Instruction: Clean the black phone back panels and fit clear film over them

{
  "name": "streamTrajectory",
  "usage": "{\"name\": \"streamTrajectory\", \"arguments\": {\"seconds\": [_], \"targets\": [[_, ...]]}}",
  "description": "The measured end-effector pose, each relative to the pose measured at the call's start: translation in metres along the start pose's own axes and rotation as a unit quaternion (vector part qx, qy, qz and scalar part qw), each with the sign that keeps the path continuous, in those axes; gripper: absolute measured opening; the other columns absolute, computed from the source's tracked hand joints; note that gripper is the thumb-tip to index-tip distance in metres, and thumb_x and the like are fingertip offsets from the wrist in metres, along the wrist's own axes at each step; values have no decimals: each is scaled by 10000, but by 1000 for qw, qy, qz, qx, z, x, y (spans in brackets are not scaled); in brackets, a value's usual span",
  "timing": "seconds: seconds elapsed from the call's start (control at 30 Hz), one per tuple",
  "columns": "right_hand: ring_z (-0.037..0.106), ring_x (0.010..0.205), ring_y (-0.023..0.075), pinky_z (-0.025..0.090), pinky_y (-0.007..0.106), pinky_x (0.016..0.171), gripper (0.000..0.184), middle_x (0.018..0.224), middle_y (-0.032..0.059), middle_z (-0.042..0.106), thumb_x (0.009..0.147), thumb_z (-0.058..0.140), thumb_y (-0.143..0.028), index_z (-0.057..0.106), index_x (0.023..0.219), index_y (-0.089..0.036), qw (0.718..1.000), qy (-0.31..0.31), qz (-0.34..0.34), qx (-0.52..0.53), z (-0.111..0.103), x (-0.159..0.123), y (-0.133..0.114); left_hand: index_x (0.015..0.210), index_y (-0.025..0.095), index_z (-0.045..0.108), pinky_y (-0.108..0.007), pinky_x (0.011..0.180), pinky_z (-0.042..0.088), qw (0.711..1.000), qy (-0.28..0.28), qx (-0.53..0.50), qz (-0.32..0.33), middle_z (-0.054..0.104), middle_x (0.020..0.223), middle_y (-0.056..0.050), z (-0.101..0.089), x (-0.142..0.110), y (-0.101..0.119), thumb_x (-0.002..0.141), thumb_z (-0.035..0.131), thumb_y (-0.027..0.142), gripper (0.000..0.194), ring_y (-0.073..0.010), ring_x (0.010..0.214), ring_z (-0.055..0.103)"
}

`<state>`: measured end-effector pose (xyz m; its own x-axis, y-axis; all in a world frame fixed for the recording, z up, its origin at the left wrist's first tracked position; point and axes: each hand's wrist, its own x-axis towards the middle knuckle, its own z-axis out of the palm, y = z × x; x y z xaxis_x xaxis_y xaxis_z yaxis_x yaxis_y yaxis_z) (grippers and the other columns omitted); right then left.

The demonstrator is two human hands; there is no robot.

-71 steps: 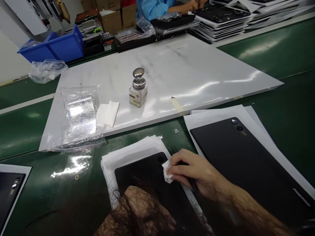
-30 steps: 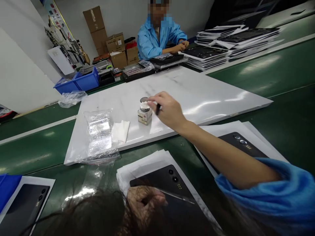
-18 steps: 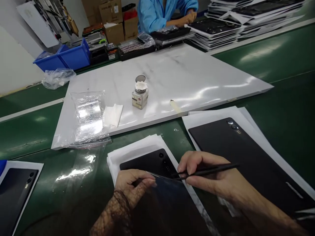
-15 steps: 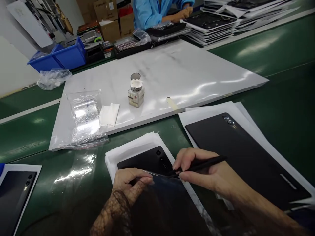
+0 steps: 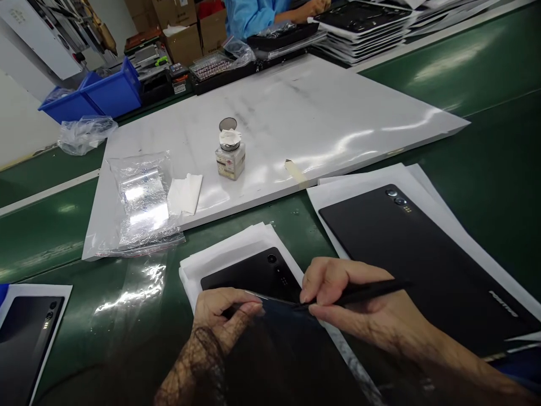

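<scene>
My left hand is closed in a pinch at the upper left edge of a dark glossy tablet, tilted up towards me. In my right hand is a slim black tool, tweezers by its shape, gripped between thumb and fingers. Its narrow end points left and meets the tablet's upper edge; the exact contact is too dark to make out. Just behind lies another black tablet, camera side up, on white paper sheets.
A larger black tablet lies on paper at right, another tablet at far left. On the white board stand a small bottle and a clear plastic bag. Behind are blue bins, stacked panels and a co-worker's blue sleeve.
My right hand and the black tool have shifted slightly right along the tablet's upper edge. The left hand keeps its pinch. The view has tipped down a little.
</scene>
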<state>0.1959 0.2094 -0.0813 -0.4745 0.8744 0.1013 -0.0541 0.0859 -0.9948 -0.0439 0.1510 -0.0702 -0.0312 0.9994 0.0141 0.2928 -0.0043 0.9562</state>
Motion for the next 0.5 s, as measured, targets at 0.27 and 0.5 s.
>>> {"name": "streamTrajectory", "arguments": {"seconds": [0.27, 0.5], "targets": [[742, 596, 210, 644, 340, 504, 318, 804, 11, 786, 924, 990, -427, 718, 808, -309, 960, 239, 13, 144, 25, 5, 44, 699, 306, 717, -180, 525, 578, 998, 28, 36, 41, 754, 590, 72, 5, 1, 9, 720, 662, 274, 67, -157, 492, 703], [742, 632, 222, 648, 367, 560, 410, 782, 2, 763, 856, 1019, -459, 646, 789, -301, 944, 260, 94, 182, 34, 12, 67, 656, 345, 708, -192, 479, 580, 998, 23, 59, 18, 751, 556, 86, 4, 1, 2, 702, 658, 346, 68, -156, 422, 694]]}}
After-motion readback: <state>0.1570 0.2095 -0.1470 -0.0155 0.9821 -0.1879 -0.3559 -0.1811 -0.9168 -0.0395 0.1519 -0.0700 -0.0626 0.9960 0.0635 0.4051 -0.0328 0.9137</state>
